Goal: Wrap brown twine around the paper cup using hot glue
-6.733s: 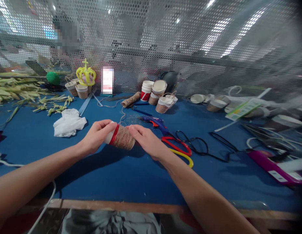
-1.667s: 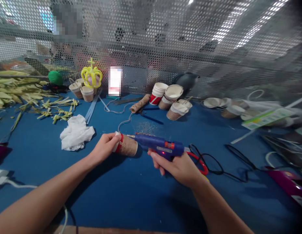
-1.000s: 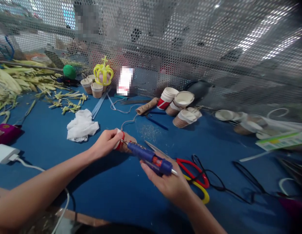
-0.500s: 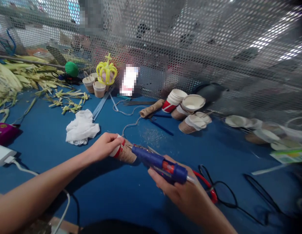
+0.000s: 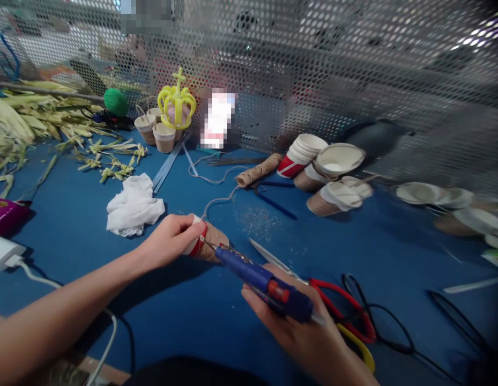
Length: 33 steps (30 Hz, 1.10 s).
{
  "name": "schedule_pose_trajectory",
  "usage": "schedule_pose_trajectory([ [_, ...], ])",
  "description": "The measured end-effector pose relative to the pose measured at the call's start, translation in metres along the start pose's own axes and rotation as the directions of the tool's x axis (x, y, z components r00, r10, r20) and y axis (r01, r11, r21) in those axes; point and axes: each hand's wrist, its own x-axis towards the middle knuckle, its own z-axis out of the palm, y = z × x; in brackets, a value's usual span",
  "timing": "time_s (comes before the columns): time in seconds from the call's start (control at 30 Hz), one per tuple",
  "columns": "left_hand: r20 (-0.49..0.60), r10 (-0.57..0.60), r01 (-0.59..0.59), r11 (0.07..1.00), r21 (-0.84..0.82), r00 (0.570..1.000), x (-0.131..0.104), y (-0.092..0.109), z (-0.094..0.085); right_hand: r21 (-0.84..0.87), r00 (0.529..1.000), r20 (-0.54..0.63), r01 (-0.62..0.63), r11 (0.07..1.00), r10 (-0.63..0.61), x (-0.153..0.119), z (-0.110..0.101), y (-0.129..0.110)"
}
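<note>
A paper cup (image 5: 216, 241), red and white and partly wound with brown twine, lies tilted on its side. My left hand (image 5: 174, 238) is closed around its red and white end. From the cup a strand of twine (image 5: 217, 200) runs back to a brown twine roll (image 5: 260, 170). My right hand (image 5: 291, 324) grips a blue hot glue gun (image 5: 260, 281), its nozzle at the cup's side near the red band. Scissors (image 5: 341, 303) with red and yellow handles lie partly behind my right hand.
A crumpled white cloth (image 5: 134, 206) is left of the cup. Stacked paper cups (image 5: 303, 155) and twine-wrapped cups (image 5: 329, 198) stand at back right. Corn husks (image 5: 27, 115) and a yellow crown (image 5: 177, 104) are at back left, before a perforated metal screen (image 5: 265, 69). Black cable (image 5: 393, 327) lies right.
The view has shifted, so the cups at right sit farther right. More of the scissors shows beside my right hand. The glue gun's nozzle stays at the cup in my left hand.
</note>
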Motion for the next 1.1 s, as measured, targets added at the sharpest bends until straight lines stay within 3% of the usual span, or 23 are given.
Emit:
schedule_pose_trajectory([
  [0.5, -0.037, -0.002, 0.003, 0.999, 0.037, 0.999, 0.0006, 0.0025, 0.0009, 0.051, 0.998, 0.071, -0.005, 0.999, 0.002, -0.0034, 0.0027, -0.0006],
  [0.63, -0.044, 0.005, -0.004, 1.000, 0.014, 0.999, 0.0005, 0.0012, 0.0007, 0.049, 0.999, 0.026, 0.017, 0.999, -0.018, -0.0032, 0.0045, 0.0002],
  [0.87, 0.000, 0.018, -0.018, 1.000, -0.022, 1.000, 0.0008, -0.0010, -0.0008, 0.009, 0.996, 0.063, 0.067, 0.998, -0.068, -0.0023, 0.0016, -0.0005],
  [1.1, -0.031, 0.001, -0.003, 0.997, -0.074, 1.000, 0.0046, 0.0000, -0.0009, -0.037, 0.999, -0.042, 0.032, 0.999, -0.034, 0.0049, 0.0019, 0.0003],
])
